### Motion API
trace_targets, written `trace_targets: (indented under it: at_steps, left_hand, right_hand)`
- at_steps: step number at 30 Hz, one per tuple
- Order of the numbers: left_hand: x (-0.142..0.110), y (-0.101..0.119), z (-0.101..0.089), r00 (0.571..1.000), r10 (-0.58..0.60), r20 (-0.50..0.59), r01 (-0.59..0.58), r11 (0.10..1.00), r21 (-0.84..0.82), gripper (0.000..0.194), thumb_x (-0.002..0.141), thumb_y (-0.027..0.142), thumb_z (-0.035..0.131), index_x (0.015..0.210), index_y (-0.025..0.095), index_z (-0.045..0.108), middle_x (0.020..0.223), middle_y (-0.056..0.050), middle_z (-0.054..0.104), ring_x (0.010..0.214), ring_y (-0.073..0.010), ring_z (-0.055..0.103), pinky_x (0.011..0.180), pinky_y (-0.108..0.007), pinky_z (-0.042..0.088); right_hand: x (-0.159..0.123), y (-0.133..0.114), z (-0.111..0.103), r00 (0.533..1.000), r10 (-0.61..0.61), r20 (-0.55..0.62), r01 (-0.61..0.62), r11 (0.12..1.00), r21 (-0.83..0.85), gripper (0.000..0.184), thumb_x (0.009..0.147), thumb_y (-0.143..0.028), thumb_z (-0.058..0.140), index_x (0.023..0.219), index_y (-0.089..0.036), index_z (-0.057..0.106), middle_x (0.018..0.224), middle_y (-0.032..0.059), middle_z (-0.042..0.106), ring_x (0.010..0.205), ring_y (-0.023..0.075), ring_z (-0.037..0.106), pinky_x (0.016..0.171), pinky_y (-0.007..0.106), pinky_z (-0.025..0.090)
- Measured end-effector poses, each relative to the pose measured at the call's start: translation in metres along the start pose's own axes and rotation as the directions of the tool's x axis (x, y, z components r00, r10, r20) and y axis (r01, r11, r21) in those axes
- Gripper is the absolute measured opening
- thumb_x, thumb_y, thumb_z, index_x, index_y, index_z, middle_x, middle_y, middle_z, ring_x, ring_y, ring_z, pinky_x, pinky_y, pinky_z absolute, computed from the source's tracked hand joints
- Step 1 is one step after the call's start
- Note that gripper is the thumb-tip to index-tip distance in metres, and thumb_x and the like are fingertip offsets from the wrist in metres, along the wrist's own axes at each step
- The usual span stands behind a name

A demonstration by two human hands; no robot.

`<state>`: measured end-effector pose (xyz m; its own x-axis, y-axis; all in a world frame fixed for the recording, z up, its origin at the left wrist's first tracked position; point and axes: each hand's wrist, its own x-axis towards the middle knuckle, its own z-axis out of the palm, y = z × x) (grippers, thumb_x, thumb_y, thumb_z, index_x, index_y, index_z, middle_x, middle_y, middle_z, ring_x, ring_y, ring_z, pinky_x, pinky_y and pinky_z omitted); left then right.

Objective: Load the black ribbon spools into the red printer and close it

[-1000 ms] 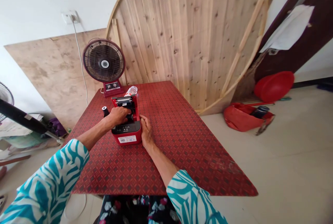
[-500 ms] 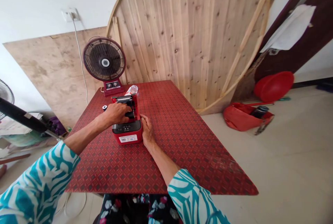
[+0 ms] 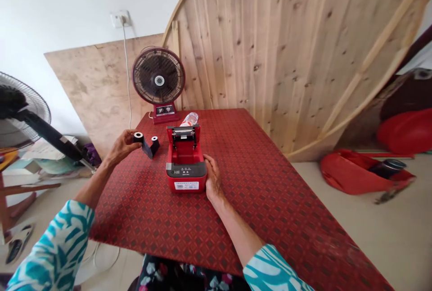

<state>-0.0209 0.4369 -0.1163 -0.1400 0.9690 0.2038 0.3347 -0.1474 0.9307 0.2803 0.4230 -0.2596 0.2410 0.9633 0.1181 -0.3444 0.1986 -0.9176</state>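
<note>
Ribbon (image 3: 147, 150), left of the open printer (image 3: 186, 170), pinched at one roll (image 3: 138, 138) by the left hand (image 3: 123, 147), with the right hand (image 3: 213, 177) laid flat along the printer's side, probably light and easily creased, so best taken by both roll ends.

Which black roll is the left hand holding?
The left roll, gripped by the left hand; the right roll is nearer the red printer and untouched.
</note>
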Motion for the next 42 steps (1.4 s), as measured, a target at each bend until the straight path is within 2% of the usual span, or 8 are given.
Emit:
trace_targets:
  at_steps: [6, 10, 18, 23, 28, 31, 36, 42]
  left_hand:
    - [0.013, -0.080, 0.010, 0.995, -0.068, -0.079, 0.073, 0.995, 0.062, 0.056, 0.047, 0.043, 0.081, 0.088, 0.017, 0.054, 0.081, -0.001, 0.063, 0.078, -0.0170, 0.060, 0.074, -0.030, 0.049]
    - [0.012, -0.102, 0.013, 0.992, -0.051, -0.116, 0.069, 0.985, 0.159, 0.053, 0.052, 0.045, 0.079, 0.090, 0.018, 0.054, 0.083, -0.001, 0.062, 0.079, -0.0183, 0.059, 0.075, -0.030, 0.047]
    - [0.002, -0.072, 0.001, 0.998, -0.057, -0.036, 0.065, 0.953, 0.295, 0.071, 0.065, 0.060, 0.072, 0.120, 0.016, 0.061, 0.117, -0.011, 0.067, 0.112, -0.0280, 0.061, 0.097, -0.036, 0.047]
    - [0.036, -0.063, 0.004, 0.998, -0.042, 0.044, 0.023, 0.934, 0.357, 0.062, 0.081, 0.058, 0.052, 0.124, 0.014, 0.062, 0.129, -0.015, 0.065, 0.119, -0.0280, 0.061, 0.101, -0.037, 0.047]
    - [0.080, -0.058, 0.020, 0.958, -0.140, 0.251, -0.001, 0.871, 0.491, 0.043, 0.055, 0.031, 0.071, 0.096, 0.018, 0.073, 0.098, -0.005, 0.075, 0.100, -0.0274, 0.067, 0.089, -0.033, 0.052]
    - [0.089, -0.054, 0.029, 0.930, -0.161, 0.329, -0.041, 0.846, 0.531, 0.036, 0.054, 0.026, 0.069, 0.088, 0.020, 0.073, 0.085, 0.000, 0.075, 0.093, -0.0240, 0.068, 0.084, -0.029, 0.051]
    - [0.077, -0.036, 0.030, 0.932, -0.099, 0.349, -0.109, 0.841, 0.530, 0.032, 0.061, 0.034, 0.066, 0.087, 0.017, 0.068, 0.085, -0.002, 0.072, 0.084, -0.0195, 0.065, 0.078, -0.026, 0.050]
    - [0.026, 0.008, 0.014, 0.946, 0.000, 0.324, -0.050, 0.988, 0.146, 0.049, 0.071, 0.040, 0.065, 0.112, 0.014, 0.060, 0.093, -0.007, 0.071, 0.077, -0.0165, 0.064, 0.067, -0.024, 0.049]
  right_hand:
    - [0.000, 0.001, -0.003, 1.000, 0.029, 0.002, -0.029, 0.999, -0.018, 0.046, 0.079, -0.056, 0.061, 0.107, -0.021, 0.069, 0.107, 0.0065, 0.070, 0.102, 0.0234, 0.062, 0.084, 0.035, 0.048]
    - [-0.001, 0.000, -0.004, 0.997, 0.079, -0.002, -0.079, 0.997, 0.019, 0.049, 0.076, -0.057, 0.064, 0.109, -0.021, 0.068, 0.105, 0.0057, 0.070, 0.093, 0.0216, 0.063, 0.079, 0.034, 0.048]
    - [-0.003, -0.003, -0.003, 0.997, 0.083, -0.003, -0.083, 0.996, 0.006, 0.047, 0.077, -0.055, 0.063, 0.109, -0.021, 0.069, 0.109, 0.0068, 0.070, 0.099, 0.0228, 0.062, 0.085, 0.036, 0.048]
    - [-0.003, -0.002, -0.004, 0.998, 0.064, 0.005, -0.064, 0.998, -0.015, 0.044, 0.081, -0.053, 0.061, 0.110, -0.021, 0.069, 0.109, 0.0063, 0.070, 0.100, 0.0221, 0.063, 0.086, 0.035, 0.048]
    - [-0.003, -0.003, -0.006, 0.999, 0.045, 0.004, -0.044, 0.998, -0.049, 0.047, 0.081, -0.055, 0.061, 0.111, -0.020, 0.069, 0.110, 0.0067, 0.070, 0.104, 0.0227, 0.062, 0.087, 0.035, 0.049]
    - [-0.004, -0.003, -0.005, 0.999, 0.039, 0.003, -0.039, 0.997, -0.071, 0.048, 0.083, -0.056, 0.059, 0.113, -0.020, 0.068, 0.109, 0.0068, 0.070, 0.103, 0.0224, 0.063, 0.087, 0.035, 0.049]
    - [-0.003, -0.003, -0.004, 1.000, 0.007, 0.024, -0.005, 0.996, -0.090, 0.045, 0.085, -0.055, 0.056, 0.112, -0.021, 0.068, 0.105, 0.0059, 0.070, 0.103, 0.0228, 0.063, 0.086, 0.035, 0.050]
    - [-0.001, -0.002, -0.002, 1.000, -0.001, 0.023, 0.002, 0.997, -0.076, 0.044, 0.085, -0.054, 0.056, 0.111, -0.021, 0.068, 0.107, 0.0069, 0.069, 0.106, 0.0235, 0.061, 0.088, 0.036, 0.050]
